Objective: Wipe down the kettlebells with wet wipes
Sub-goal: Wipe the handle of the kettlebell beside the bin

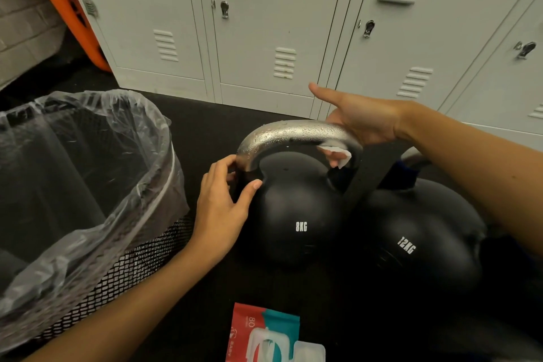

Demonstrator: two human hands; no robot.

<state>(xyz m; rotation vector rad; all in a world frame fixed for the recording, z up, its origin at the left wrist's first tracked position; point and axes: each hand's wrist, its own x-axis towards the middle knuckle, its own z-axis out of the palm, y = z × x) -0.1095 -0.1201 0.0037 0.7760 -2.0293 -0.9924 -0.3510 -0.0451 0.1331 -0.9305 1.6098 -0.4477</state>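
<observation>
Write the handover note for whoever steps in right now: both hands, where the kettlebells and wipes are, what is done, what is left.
Left hand grips the base of the 8KG kettlebell handle, steadying it.
Right hand presses a wet wipe against the handle's right side, thumb out.
Handle is beaded with droplets, so wiping is under way; the body looks dry.
12KG kettlebell beside it looks untouched.
Wipes pack lies in front; lined bin on the left.
Left: 8KG body, then 12KG.

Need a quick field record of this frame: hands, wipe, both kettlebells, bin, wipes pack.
left hand: grips the left base of the 8KG kettlebell handle
right hand: holds a wet wipe around the handle's right side, thumb out
handle: metal, beaded with droplets
12KG kettlebell: right of the 8KG, untouched
bin: mesh, clear liner, left
wipes pack: on the floor, lid open
lockers: behind
</observation>
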